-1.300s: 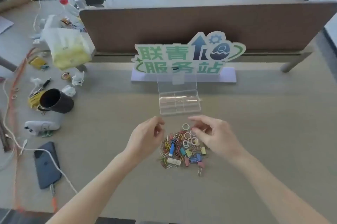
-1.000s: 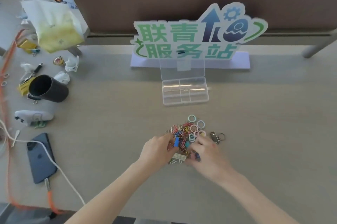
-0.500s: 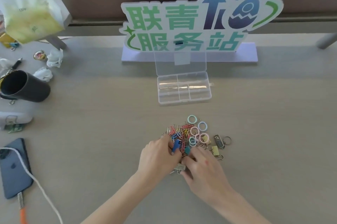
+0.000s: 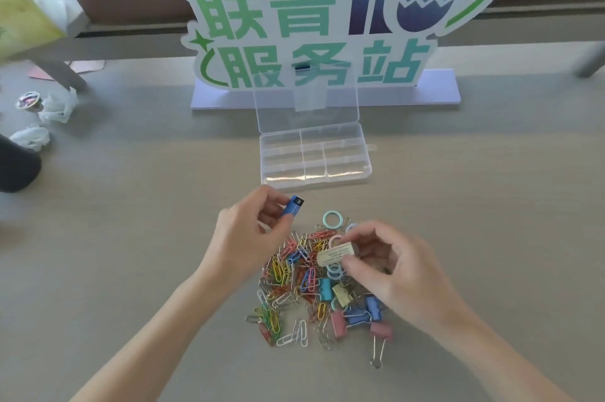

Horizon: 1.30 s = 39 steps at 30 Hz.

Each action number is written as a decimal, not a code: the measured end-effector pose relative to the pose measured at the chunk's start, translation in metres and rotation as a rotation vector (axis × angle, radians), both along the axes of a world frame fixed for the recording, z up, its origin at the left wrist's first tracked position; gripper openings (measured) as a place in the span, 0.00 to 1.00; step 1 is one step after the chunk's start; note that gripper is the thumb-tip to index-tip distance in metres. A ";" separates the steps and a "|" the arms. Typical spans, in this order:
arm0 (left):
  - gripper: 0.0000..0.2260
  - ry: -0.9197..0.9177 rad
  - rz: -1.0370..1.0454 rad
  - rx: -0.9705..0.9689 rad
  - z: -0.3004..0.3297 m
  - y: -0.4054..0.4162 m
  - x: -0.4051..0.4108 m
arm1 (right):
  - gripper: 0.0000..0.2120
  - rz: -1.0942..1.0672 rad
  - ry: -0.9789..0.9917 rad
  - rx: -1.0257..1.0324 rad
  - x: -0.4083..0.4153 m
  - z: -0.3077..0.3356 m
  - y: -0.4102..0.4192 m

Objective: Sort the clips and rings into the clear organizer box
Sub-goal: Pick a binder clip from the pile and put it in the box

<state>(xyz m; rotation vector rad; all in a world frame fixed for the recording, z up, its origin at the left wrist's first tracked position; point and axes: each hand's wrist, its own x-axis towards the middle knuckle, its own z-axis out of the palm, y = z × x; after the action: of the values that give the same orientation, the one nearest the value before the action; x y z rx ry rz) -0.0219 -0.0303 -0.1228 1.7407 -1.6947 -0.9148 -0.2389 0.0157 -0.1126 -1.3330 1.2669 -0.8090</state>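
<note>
Your left hand (image 4: 244,236) pinches a blue clip (image 4: 293,206), your right hand (image 4: 397,274) a cream clip (image 4: 334,255), while the organizer box (image 4: 314,157) mid-desk looks unfilled and the pile (image 4: 307,283) remains unsorted.

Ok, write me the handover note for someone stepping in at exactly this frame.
Left hand: pinches a blue binder clip, lifted just short of the organizer box.
Right hand: holds a cream binder clip over the pile.
Organizer box: open, lid standing up at the back against the sign; its compartments look empty.
Pile: paper clips, binder clips and rings mixed together on the table, in front of the box.
Done: two clips picked up, nothing placed yet.
Left: drop these two in, then sort the whole pile by type.
</note>
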 end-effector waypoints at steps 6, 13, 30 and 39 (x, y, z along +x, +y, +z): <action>0.08 -0.108 -0.050 -0.180 -0.007 -0.022 0.003 | 0.12 -0.010 -0.033 -0.051 -0.015 -0.009 -0.040; 0.06 -0.227 -0.095 -0.383 -0.011 -0.038 0.017 | 0.11 -0.085 0.147 -0.308 -0.018 -0.017 -0.077; 0.05 -0.222 0.046 -0.456 -0.032 -0.110 0.037 | 0.04 0.038 0.406 -0.494 0.027 -0.028 -0.185; 0.05 -0.229 -0.060 -0.579 -0.047 -0.120 0.039 | 0.04 0.152 0.497 -0.520 0.041 -0.028 -0.202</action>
<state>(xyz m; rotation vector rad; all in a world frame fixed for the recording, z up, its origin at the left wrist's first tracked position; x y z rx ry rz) 0.0173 -0.1507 -0.1695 1.4368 -1.9192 -0.2042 -0.1981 -0.1863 -0.1402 -2.1216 1.3555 -0.7519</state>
